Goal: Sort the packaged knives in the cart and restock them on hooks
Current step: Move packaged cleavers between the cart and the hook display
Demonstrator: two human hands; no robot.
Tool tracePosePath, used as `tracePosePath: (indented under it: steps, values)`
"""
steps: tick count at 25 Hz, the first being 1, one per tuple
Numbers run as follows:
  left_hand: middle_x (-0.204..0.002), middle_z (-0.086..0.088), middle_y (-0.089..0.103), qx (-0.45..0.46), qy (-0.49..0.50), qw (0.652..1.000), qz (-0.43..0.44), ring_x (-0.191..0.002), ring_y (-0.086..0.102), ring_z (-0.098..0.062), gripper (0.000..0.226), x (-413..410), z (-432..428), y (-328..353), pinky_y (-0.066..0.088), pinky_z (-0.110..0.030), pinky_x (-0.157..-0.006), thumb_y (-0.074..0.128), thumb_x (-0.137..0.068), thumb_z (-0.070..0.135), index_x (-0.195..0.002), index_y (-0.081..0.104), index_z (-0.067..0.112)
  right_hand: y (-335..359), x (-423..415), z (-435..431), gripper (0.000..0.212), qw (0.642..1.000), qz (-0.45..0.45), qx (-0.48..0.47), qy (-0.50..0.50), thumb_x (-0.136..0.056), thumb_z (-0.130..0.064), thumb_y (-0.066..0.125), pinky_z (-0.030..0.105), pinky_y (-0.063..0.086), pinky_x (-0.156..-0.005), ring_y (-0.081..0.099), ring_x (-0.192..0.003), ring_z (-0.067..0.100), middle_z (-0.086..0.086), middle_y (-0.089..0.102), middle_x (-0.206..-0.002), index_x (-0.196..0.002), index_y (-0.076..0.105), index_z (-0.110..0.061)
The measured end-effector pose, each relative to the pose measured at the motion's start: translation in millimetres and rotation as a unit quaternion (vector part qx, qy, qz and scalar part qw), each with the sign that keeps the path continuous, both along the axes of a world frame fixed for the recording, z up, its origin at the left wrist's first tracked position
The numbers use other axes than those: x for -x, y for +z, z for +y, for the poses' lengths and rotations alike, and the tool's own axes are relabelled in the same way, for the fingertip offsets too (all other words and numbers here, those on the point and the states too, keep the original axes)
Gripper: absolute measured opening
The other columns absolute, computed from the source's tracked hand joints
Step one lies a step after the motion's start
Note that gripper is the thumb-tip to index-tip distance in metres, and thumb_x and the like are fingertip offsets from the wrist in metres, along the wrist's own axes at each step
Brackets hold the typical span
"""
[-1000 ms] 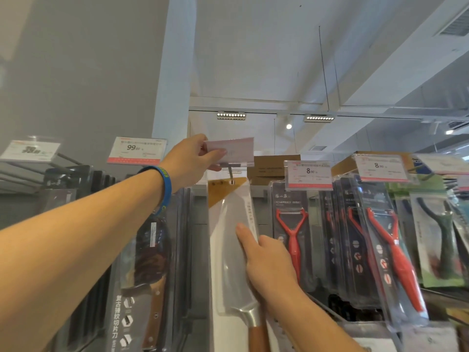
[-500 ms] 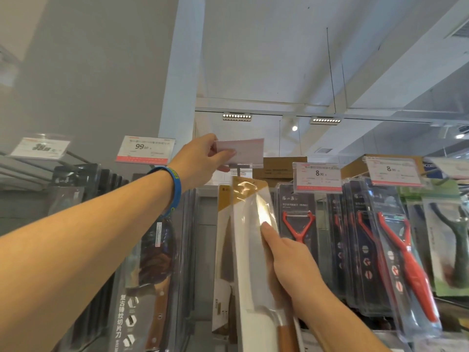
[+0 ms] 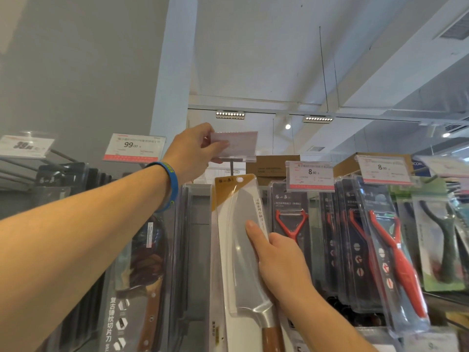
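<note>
Packaged knife (image 3: 238,252): broad steel blade, wooden handle, yellow-cornered card.

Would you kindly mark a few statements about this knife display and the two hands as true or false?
1. The left hand pinches a price tag above the packaged cleaver. True.
2. The right hand is empty. False: it grips the packaged cleaver, index finger laid on its front.
3. Red peelers hang to the right of the cleaver. True.
4. The wristband on the left wrist is red. False: it is blue.
5. The label just left of the left hand reads 8.90. False: it reads 99.00.
</note>
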State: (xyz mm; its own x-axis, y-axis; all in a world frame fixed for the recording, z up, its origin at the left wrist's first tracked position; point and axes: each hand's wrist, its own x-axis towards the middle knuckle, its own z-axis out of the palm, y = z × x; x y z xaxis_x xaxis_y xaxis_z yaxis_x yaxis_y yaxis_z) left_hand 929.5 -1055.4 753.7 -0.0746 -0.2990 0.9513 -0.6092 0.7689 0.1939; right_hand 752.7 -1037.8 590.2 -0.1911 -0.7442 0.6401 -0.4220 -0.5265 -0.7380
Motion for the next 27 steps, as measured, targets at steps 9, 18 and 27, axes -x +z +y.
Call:
tracePosePath:
  steps: [9, 18, 27]
  values:
    - [-0.081, 0.019, 0.059, 0.004, -0.012, 1.0, -0.014, -0.064, 0.061, 0.003, 0.016, -4.8, 0.5, -7.6, 0.043, -0.006, -0.048, 0.056, -0.095, 0.04, -0.084, 0.05, 0.031, 11.5, -12.5, -10.4, 0.059, 0.995, -0.059, -0.047, 0.071, -0.089, -0.071, 0.053, 0.036, 0.063, -0.07, 0.075, -0.072, 0.014, -0.002, 0.076, -0.078, -0.089, 0.071, -0.014]
    - [-0.079, 0.016, 0.061, -0.006, -0.016, 1.0, -0.025, -0.058, 0.056, 0.019, 0.02, -4.7, 7.9, -9.2, 0.039, -0.003, -0.044, 0.057, -0.096, 0.039, -0.083, 0.05, 0.026, 20.8, 3.7, 2.0, 0.052, 0.985, -0.116, -0.09, 0.088, -0.089, -0.065, 0.06, 0.021, 0.052, -0.046, 0.072, -0.058, 0.012, -0.004, 0.075, -0.067, -0.092, 0.071, -0.015]
    - [-0.077, 0.013, 0.06, -0.005, 0.014, 1.0, -0.019, -0.065, 0.055, -0.005, 0.023, -4.4, 8.8, -16.5, 0.04, -0.009, -0.044, 0.057, -0.095, 0.043, -0.083, 0.051, 0.025, 13.8, -19.4, -33.2, 0.063, 0.994, -0.023, -0.089, 0.053, -0.094, -0.067, 0.049, 0.033, 0.057, -0.061, 0.071, -0.074, 0.02, 0.008, 0.074, -0.089, -0.1, 0.068, -0.007]
